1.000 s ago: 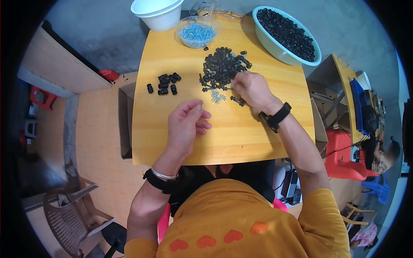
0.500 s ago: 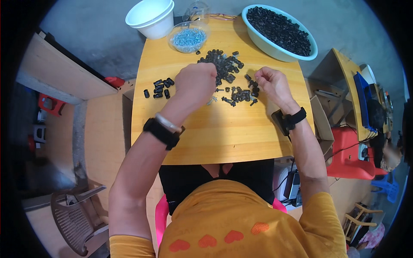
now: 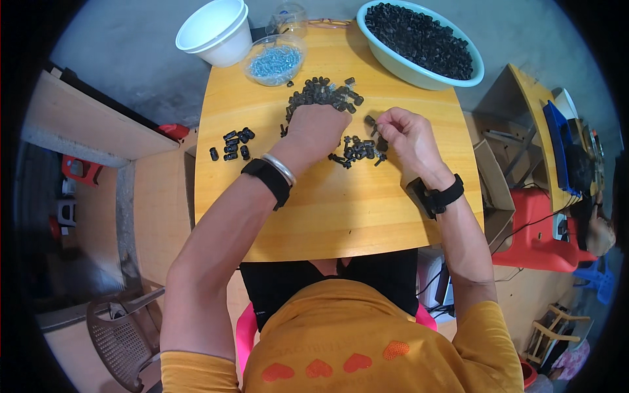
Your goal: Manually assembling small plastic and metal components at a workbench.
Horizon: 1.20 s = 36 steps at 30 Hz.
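My left hand (image 3: pixel 319 134) is over the middle of the table, back up, fingers curled under at the near edge of a heap of small black plastic parts (image 3: pixel 321 95). Its fingertips are mostly hidden, so what they hold cannot be made out. To its right, my right hand (image 3: pixel 411 139) pinches a small black part (image 3: pixel 374 129) between thumb and forefinger. Between the hands and slightly nearer me lies a smaller cluster of black parts (image 3: pixel 359 149), some with stems sticking out. A separate group of black cylindrical pieces (image 3: pixel 231 145) lies at the left.
A clear bowl of silvery screws (image 3: pixel 275 62) stands at the back left, beside stacked white tubs (image 3: pixel 216 36). A pale blue basin (image 3: pixel 475 77) full of black parts stands at the back right. A red chair (image 3: pixel 534 236) and an open cardboard box (image 3: pixel 495 196) are right of the table.
My left hand has moved right, closer to my right hand. My right fingers have come slightly inward, now with a black part at their tips. The whole view has shifted slightly.
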Each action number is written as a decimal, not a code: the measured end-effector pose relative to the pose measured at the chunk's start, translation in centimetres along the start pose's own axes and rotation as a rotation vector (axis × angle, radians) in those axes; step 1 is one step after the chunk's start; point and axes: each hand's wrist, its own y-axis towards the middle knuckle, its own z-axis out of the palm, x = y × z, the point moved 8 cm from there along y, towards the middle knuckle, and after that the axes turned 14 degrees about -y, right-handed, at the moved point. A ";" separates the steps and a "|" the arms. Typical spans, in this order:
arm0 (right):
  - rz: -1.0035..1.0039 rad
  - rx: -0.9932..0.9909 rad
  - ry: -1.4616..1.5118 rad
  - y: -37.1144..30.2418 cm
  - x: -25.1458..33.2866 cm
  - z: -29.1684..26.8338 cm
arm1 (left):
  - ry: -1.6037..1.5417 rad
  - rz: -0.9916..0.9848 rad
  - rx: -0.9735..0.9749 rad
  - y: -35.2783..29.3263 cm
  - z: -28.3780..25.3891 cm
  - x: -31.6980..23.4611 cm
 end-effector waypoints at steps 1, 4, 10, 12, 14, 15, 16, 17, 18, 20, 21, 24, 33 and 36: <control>-0.002 -0.006 0.002 -0.1 0.1 0.0 | 0.014 0.047 -0.012 0.1 0.0 -0.3; 0.005 -0.015 0.008 -0.3 0.2 -0.1 | 0.053 0.068 0.002 0.6 0.5 -0.4; 0.064 0.000 0.107 -1.3 0.4 -0.2 | -0.106 -0.060 -0.161 0.2 -1.2 -0.5; 0.075 -0.003 0.163 -1.8 1.0 -0.3 | -0.576 -0.145 -0.217 -1.4 -1.9 0.3; 0.091 0.036 0.408 -2.4 1.9 0.1 | -1.045 -0.230 -0.267 -3.6 -2.4 0.7; 0.085 0.041 0.412 -2.9 2.9 0.1 | -1.440 -0.359 -0.244 -5.2 -1.9 0.6; 0.092 0.043 0.491 -3.5 4.1 0.3 | -1.834 -0.494 -0.219 -6.9 -0.9 0.2; 0.100 0.046 0.570 -4.2 5.0 0.8 | -1.978 -0.449 -0.208 -8.1 -0.3 0.0; 0.096 0.055 0.572 -4.9 5.6 1.2 | -1.979 -0.452 -0.219 -9.3 0.0 -0.2; 0.048 0.041 0.640 -6.1 6.8 1.8 | -2.263 -0.443 -0.157 -11.3 1.1 -1.4; 0.020 0.035 0.656 -6.6 7.3 2.2 | -2.303 -0.429 -0.150 -12.3 1.5 -1.7; -0.034 -0.002 0.635 -8.5 8.4 3.0 | -2.381 -0.430 -0.270 -14.6 2.5 -2.0; -0.049 -0.024 0.730 -12.2 9.2 4.6 | -2.354 -0.301 -0.324 -17.0 3.0 -2.8; -0.059 -0.039 0.706 -12.7 9.0 4.5 | -2.184 -0.287 -0.409 -17.8 2.2 -2.9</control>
